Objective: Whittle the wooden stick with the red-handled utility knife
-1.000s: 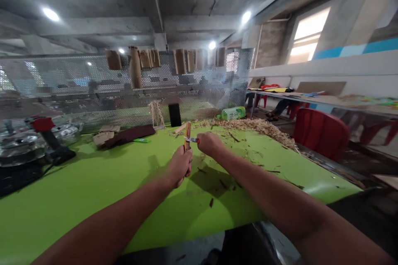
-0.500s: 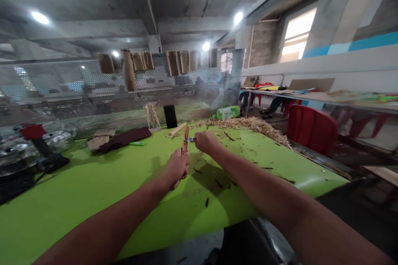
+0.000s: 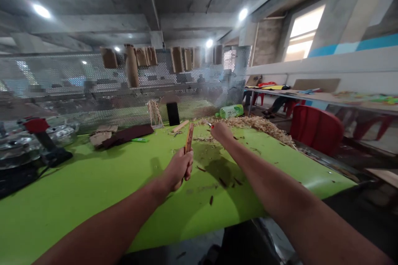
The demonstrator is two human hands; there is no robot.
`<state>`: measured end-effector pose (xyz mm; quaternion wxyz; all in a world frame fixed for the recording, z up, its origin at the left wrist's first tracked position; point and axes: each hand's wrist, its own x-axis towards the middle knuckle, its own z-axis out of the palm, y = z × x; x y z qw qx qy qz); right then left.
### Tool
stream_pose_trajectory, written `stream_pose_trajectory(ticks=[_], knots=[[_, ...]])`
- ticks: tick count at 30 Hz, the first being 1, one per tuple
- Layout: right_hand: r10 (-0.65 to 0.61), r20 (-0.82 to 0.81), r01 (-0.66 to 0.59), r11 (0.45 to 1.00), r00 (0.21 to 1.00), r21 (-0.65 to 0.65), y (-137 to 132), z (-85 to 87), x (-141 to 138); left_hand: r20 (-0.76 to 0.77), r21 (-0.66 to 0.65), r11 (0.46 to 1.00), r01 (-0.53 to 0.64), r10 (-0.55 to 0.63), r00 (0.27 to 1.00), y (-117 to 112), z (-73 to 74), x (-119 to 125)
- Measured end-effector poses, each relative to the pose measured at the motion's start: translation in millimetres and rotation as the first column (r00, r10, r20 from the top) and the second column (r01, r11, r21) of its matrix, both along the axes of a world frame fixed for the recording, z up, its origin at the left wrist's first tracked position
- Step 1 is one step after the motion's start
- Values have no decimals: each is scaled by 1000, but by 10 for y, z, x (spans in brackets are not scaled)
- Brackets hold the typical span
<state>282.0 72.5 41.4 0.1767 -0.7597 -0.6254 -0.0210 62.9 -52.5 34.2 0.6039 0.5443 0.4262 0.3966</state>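
Observation:
My left hand (image 3: 180,167) is wrapped round the lower part of a wooden stick (image 3: 189,136), which stands nearly upright above the green tabletop. Pale bare wood shows on one side of the stick, reddish-brown bark on the other. To its right, my right hand (image 3: 221,133) is closed on a small red-handled bladed tool (image 3: 210,125). The fist hides most of this tool, and its metal tip points left, apart from the stick. Dark bark strips (image 3: 222,182) lie scattered below my hands. A pale stick (image 3: 180,126) rests on the table just beyond them.
Wood shavings (image 3: 264,126) are heaped along the far right edge, beside a green-labelled bottle (image 3: 231,111). A black phone-like slab (image 3: 173,114) leans near the perforated metal screen (image 3: 199,91). Dark brown sheets (image 3: 130,134) and a red-and-black device (image 3: 40,138) sit left. A red chair (image 3: 317,130) stands right.
The bladed tool was against the stick; my right hand has moved it away, forward and to the right. My left hand still grips the stick. The view has shifted slightly.

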Motion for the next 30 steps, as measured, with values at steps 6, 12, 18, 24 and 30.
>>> stream_pose_trajectory(ticks=[6, 12, 18, 24, 30], knots=[[147, 60, -150, 988, 987, 44, -144, -62, -262, 0, -4, 1000, -27, 27, 1000, 13, -4, 11], [277, 162, -292, 953, 947, 83, -304, -56, -469, -30, 24, 999, -21, 22, 999, 82, -71, 7], [261, 194, -268, 963, 946, 11, -327, -10, -553, -61, 22, 1000, -22, 23, 998, 71, -77, 13], [229, 212, -244, 969, 950, 46, -289, 15, -488, -78, 81, 996, -49, 55, 995, 96, -116, 81], [220, 144, -229, 972, 965, 48, -172, -13, -437, -166, 48, 998, -37, 44, 985, -6, -77, 66]])
